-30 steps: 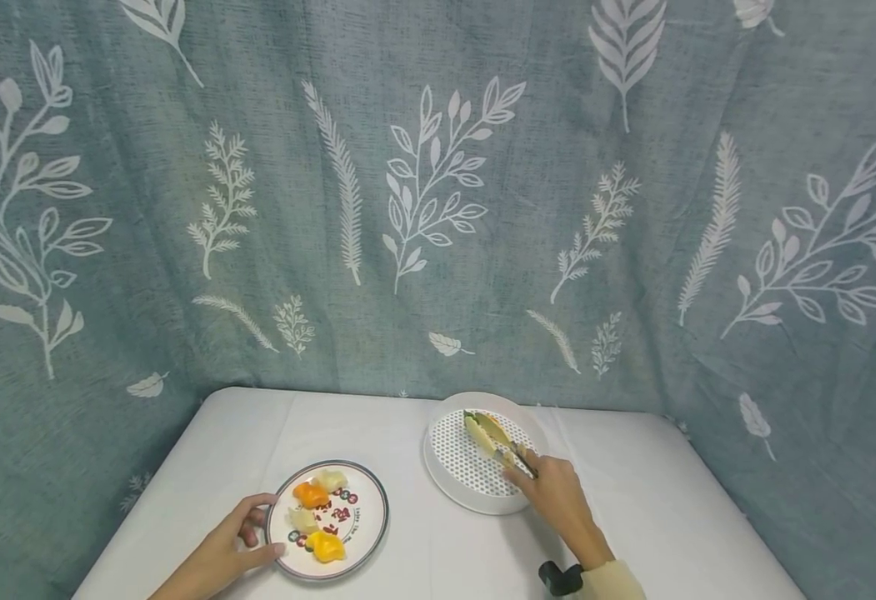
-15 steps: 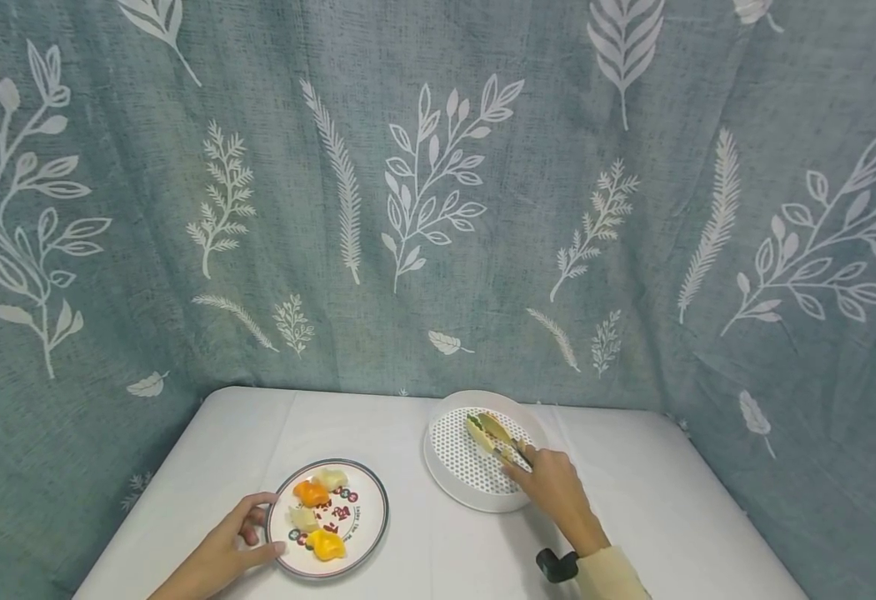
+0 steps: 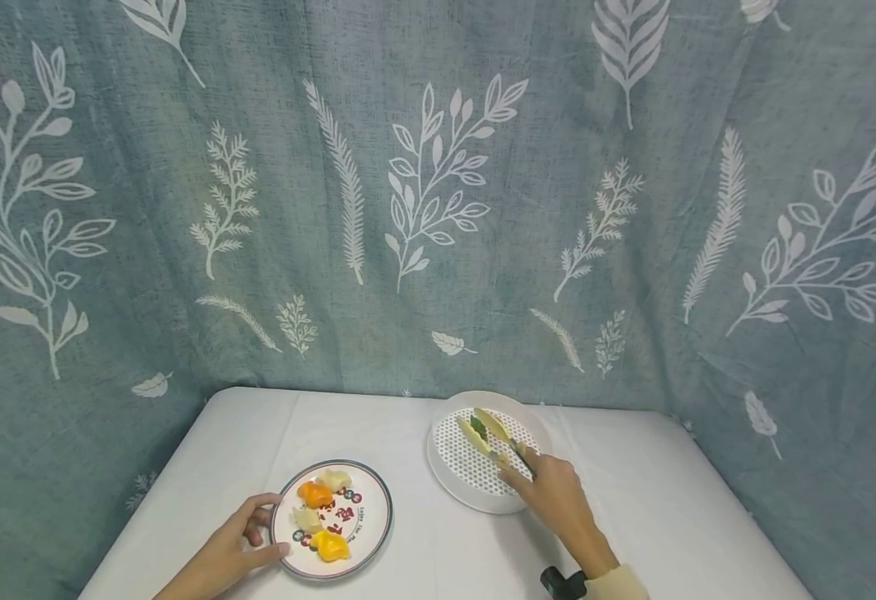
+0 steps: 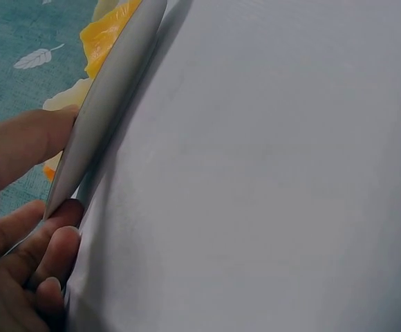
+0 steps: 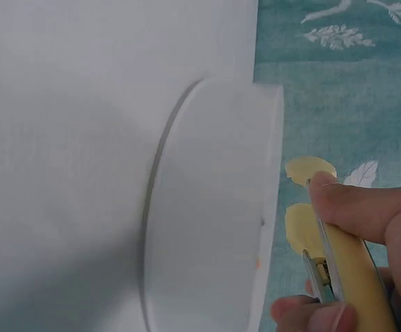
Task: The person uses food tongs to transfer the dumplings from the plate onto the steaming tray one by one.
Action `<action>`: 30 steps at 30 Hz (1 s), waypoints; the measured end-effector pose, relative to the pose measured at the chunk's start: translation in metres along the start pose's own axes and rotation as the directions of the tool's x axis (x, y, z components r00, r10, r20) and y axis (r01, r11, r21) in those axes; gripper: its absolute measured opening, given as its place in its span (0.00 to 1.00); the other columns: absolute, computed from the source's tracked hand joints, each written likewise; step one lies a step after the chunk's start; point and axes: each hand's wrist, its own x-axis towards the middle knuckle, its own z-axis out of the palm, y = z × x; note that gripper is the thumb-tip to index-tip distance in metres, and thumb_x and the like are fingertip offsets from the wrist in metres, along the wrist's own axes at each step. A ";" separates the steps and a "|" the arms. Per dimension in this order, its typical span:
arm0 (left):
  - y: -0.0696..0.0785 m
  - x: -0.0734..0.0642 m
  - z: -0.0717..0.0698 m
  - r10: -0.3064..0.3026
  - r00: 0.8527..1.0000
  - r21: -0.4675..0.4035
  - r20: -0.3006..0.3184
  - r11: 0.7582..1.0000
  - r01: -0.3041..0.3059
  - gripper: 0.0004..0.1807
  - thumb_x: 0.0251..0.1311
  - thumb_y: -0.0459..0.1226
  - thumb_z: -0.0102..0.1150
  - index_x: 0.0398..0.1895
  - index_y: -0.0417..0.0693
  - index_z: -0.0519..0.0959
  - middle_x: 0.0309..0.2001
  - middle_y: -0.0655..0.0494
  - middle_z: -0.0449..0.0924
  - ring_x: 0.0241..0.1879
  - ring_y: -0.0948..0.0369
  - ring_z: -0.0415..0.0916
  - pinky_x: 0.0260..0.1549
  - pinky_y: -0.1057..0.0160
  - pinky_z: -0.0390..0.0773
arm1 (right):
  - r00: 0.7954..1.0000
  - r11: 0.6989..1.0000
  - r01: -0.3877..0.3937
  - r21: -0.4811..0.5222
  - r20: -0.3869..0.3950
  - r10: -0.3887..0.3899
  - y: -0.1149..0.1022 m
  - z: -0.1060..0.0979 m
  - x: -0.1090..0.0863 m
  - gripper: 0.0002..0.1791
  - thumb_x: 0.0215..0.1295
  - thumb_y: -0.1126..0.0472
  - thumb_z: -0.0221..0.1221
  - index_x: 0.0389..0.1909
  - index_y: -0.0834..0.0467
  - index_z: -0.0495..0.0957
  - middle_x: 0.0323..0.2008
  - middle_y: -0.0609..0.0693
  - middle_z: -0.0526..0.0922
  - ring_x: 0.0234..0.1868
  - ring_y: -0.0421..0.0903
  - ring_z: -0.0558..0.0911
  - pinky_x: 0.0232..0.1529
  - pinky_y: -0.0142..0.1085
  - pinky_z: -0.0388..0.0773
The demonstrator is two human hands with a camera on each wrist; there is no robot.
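My left hand (image 3: pixel 231 542) pinches the near left rim of a round white plate (image 3: pixel 366 533) with a dark-ringed edge. In the left wrist view its thumb lies on top of the rim, with fingertips underneath. Several dumpling-like pieces rest on the plate: an orange one (image 3: pixel 315 494), a yellow one (image 3: pixel 330 547) and pale ones. Over at the right, my right hand (image 3: pixel 558 496) holds yellow tongs (image 5: pixel 352 277) between thumb and fingers. Their tips stand apart inside a white steamer basket (image 3: pixel 445 479), on either side of a small green piece (image 3: pixel 478 427).
A white cloth (image 3: pixel 407 550) covers the table. Close behind its far edge hangs a teal curtain (image 3: pixel 362 333) with white leaf prints, which also runs along both sides. The steamer basket has a perforated bottom and a raised wall.
The tongs' tips have spread wider, and the green piece shows more plainly between them. An orange bit seen beside them earlier no longer shows. My left hand stays on the plate.
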 end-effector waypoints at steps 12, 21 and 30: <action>0.001 -0.001 0.000 -0.003 1.000 0.019 0.001 1.000 0.003 0.48 0.45 0.51 0.82 0.68 0.44 0.69 0.43 0.55 0.74 0.37 0.58 0.67 0.36 0.57 0.69 | 0.992 0.990 0.123 0.065 -0.044 -0.121 -0.027 0.004 -0.025 0.38 0.59 0.42 0.73 0.59 0.67 0.81 0.21 0.44 0.75 0.22 0.37 0.65 0.25 0.33 0.65; 0.002 -0.002 0.000 0.008 1.000 0.014 -0.001 1.000 -0.008 0.47 0.46 0.49 0.82 0.68 0.43 0.69 0.43 0.55 0.74 0.37 0.58 0.67 0.37 0.57 0.69 | 0.979 0.972 0.204 0.112 -0.032 -0.202 -0.043 0.007 -0.039 0.33 0.55 0.44 0.75 0.53 0.64 0.85 0.15 0.38 0.62 0.19 0.34 0.59 0.20 0.30 0.61; 0.001 -0.002 0.000 0.000 1.000 0.007 0.004 1.000 0.000 0.48 0.46 0.51 0.82 0.68 0.42 0.69 0.43 0.55 0.75 0.37 0.58 0.67 0.37 0.57 0.69 | 0.970 0.951 0.230 0.207 0.035 -0.242 -0.055 0.012 -0.049 0.33 0.56 0.40 0.73 0.52 0.63 0.86 0.15 0.37 0.64 0.19 0.33 0.61 0.19 0.29 0.62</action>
